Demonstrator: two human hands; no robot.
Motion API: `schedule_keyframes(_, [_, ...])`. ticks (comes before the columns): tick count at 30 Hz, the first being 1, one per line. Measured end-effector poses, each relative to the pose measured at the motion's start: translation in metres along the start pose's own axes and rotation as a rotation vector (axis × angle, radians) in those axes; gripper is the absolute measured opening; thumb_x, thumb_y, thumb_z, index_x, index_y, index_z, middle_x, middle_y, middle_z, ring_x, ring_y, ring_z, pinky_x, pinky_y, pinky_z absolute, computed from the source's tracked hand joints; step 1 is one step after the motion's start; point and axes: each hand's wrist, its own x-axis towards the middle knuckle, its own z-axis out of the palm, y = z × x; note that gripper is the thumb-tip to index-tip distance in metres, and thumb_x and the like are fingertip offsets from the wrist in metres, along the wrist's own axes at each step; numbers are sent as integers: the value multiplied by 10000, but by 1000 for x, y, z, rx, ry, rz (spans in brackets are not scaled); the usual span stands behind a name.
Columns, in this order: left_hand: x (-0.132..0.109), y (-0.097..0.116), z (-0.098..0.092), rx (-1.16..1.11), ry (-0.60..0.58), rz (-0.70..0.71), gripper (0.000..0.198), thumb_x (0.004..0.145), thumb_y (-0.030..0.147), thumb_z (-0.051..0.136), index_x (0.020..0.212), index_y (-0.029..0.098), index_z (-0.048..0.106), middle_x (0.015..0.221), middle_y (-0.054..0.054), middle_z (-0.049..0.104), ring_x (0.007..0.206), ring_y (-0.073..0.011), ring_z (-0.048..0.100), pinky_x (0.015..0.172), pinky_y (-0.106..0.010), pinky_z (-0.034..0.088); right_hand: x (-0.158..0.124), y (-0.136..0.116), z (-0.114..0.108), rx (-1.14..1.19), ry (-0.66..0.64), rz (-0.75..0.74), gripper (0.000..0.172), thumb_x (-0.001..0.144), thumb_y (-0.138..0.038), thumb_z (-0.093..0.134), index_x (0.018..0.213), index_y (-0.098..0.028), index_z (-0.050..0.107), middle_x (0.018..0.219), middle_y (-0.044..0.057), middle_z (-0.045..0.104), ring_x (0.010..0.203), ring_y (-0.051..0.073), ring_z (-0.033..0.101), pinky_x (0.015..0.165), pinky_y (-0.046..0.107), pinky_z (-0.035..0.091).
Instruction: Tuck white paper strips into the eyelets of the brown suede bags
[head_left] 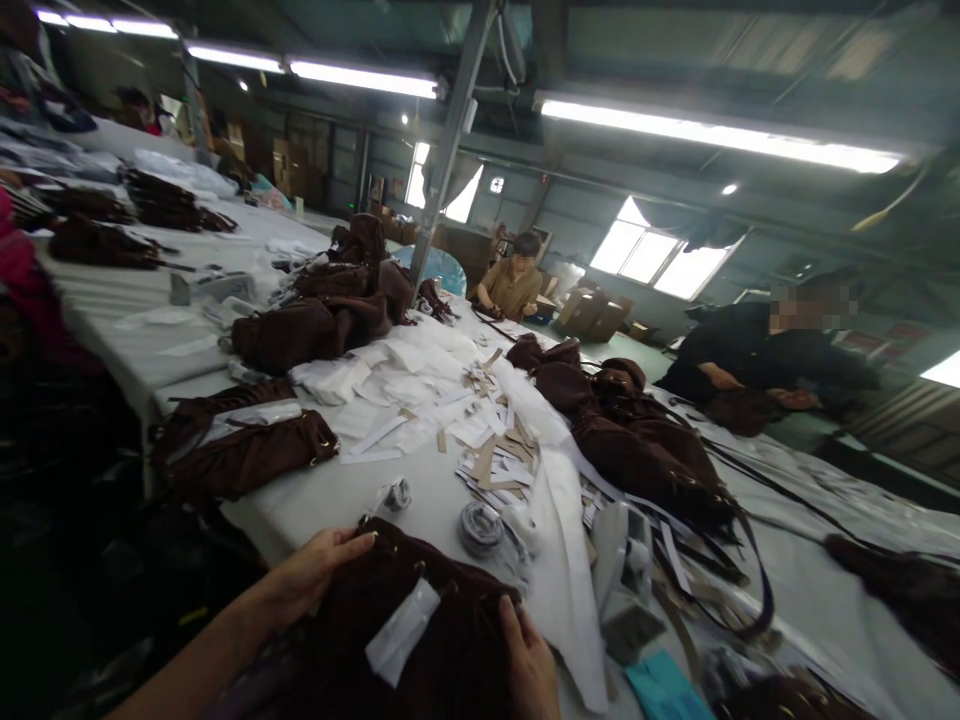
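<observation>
A dark brown suede bag lies in front of me at the table's near edge, with a white paper tag on top of it. My left hand rests on the bag's left upper edge, fingers curled around the rim. At the bag's right side my right hand presses on the fabric, thumb up, its fingers partly hidden below the frame edge.
The long white table carries several more brown bags, a heap of white paper and card strips, tape rolls and brown straps. Two people work at the far side. A steel post rises behind the table.
</observation>
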Motion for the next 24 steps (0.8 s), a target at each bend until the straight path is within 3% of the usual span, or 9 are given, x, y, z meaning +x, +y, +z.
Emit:
schedule_keyframes(5, [-14,0,12,59,-72,116,600,632,291,822,1186,187,616,1128,-90,692,1065,-299,613,946,-383,456,-10,-5,3,111,38,-107,732,626,-661,677,1141,-142,655,1106,91,701,1135,295,579,940,327,473])
schedule_keyframes(8, [-14,-3,23,23,-17,139,689,589,236,846,1222,205,577,1096,-77,700,1022,-293,630,907,-387,476,-14,-4,5,173,107,-204,729,645,-621,697,1195,-148,624,1145,88,685,1183,292,543,955,346,472])
schedule_keyframes(12, [-4,2,29,-49,123,197,488,622,256,816,1070,150,654,922,-72,733,848,-256,668,781,-337,510,-17,-10,6,325,147,-202,736,681,-570,709,1277,-168,550,1153,94,681,1150,295,573,902,359,512])
schedule_keyframes(17, [-1,25,34,-40,156,225,353,595,262,811,909,131,720,822,-63,740,769,-257,672,735,-340,522,-17,-12,8,496,133,-184,869,661,-541,746,1374,-180,406,1218,120,644,1147,299,579,888,375,524])
schedule_keyframes(20, [-1,30,36,32,161,195,379,582,319,820,899,131,734,828,-70,744,793,-284,675,777,-375,518,-13,-4,4,399,199,-251,866,681,-586,706,1369,-151,410,1239,133,629,1170,299,560,927,382,501])
schedule_keyframes(23, [3,26,39,144,76,162,383,642,395,795,923,142,735,823,-58,739,848,-286,664,839,-384,496,-10,2,-6,78,277,-271,746,723,-618,649,1316,-194,491,1166,96,673,1138,300,584,897,394,523])
schedule_keyframes(24, [7,26,41,177,49,164,368,686,408,768,942,147,724,853,-53,732,872,-277,656,849,-387,495,-10,2,-9,-93,318,-263,649,738,-626,631,1267,-260,541,1128,60,689,1113,288,601,850,382,548])
